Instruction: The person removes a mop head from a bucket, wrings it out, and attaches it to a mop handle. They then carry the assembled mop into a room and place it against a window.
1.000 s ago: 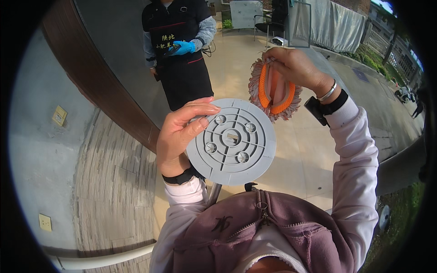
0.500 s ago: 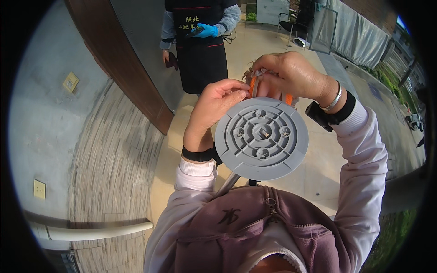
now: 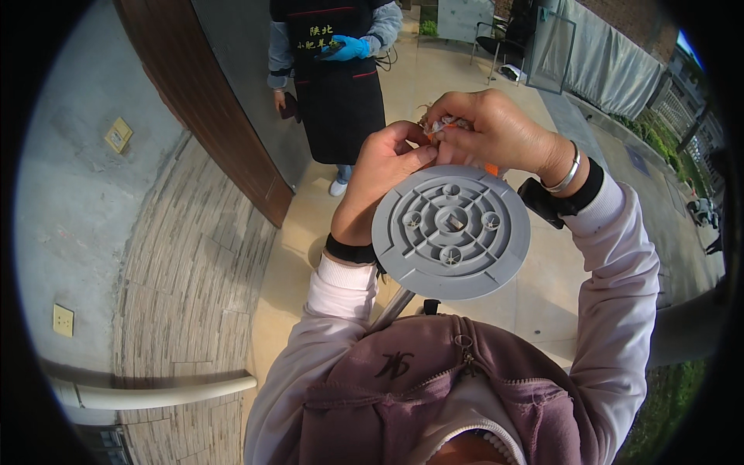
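Note:
Above the far edge of a grey round plastic disc (image 3: 490, 256), my two hands work close together. My left hand (image 3: 378, 174) is closed, its thumb and fingers pinching at an orange band (image 3: 491, 169) with pale frayed bits. Gripping the same band and a crumpled whitish, ragged part (image 3: 452, 123) is my right hand (image 3: 496, 128), its fingers curled. Most of the band is hidden behind the fingers and the disc. The disc shows ring-shaped ribs, several round sockets and a central slot. From beneath it a metal pole (image 3: 391, 308) slants toward my left side.
A person in a black apron (image 3: 339, 108) with one blue glove (image 3: 350, 48) stands ahead on the left. Left of me are a brown door frame (image 3: 209, 101) and a tiled wall with a pale pipe (image 3: 167, 394). A dark chair (image 3: 500, 46) stands far back.
My left hand has shifted up and closer to my right fingers. The orange loop between them shows less now. The disc moved slightly right in view; the other person moved slightly left.

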Demonstrator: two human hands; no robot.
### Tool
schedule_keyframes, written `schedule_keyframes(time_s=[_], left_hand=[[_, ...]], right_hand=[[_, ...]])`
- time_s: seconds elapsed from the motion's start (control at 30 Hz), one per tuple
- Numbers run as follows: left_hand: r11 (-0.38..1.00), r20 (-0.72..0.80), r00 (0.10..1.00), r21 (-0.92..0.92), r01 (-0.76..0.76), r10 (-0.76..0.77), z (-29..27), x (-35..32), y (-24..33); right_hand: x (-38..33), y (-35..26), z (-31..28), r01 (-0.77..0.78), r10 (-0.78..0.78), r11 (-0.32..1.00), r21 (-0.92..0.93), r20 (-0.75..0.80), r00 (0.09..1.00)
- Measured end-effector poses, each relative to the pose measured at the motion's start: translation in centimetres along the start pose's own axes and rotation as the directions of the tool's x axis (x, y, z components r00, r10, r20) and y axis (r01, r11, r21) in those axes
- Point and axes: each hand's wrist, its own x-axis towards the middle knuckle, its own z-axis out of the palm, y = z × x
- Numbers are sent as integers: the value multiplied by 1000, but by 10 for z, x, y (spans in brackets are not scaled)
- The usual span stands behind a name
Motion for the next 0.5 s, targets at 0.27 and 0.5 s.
schedule_keyframes(time_s=[0.27, 0.5], left_hand=[[987, 56, 998, -161, 8, 1, 11, 1, 0], [990, 51, 996, -125, 72, -66, 9, 6, -3]], right_hand=[[-7, 6, 2, -7, 5, 993, -115, -24, 1000], [-8, 9, 0, 42, -46, 985, -168, -22, 999]])
